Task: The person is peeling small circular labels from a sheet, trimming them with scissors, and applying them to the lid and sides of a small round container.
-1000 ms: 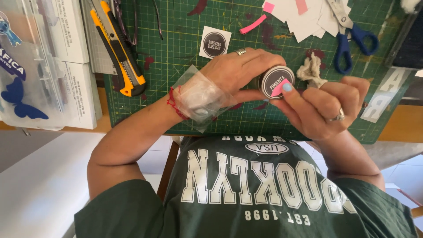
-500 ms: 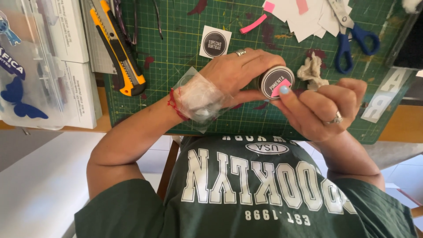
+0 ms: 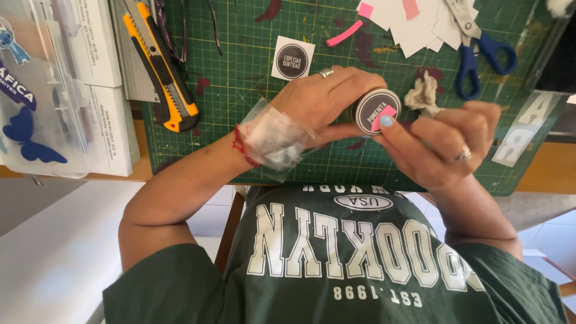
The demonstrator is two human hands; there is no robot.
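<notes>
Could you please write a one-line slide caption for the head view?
Left hand holds a small round jar while right hand presses its lid label, over a green cutting mat.

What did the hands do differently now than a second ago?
The right hand slid its fingertip down the pink strip on the small round jar's dark label, from the strip's upper end to its lower end. The left hand kept gripping the jar. The utility knife, scissors and round sticker stayed put.

A yellow utility knife lies at ten o'clock on the green cutting mat; blue-handled scissors at two o'clock; a square sticker at twelve.
</notes>
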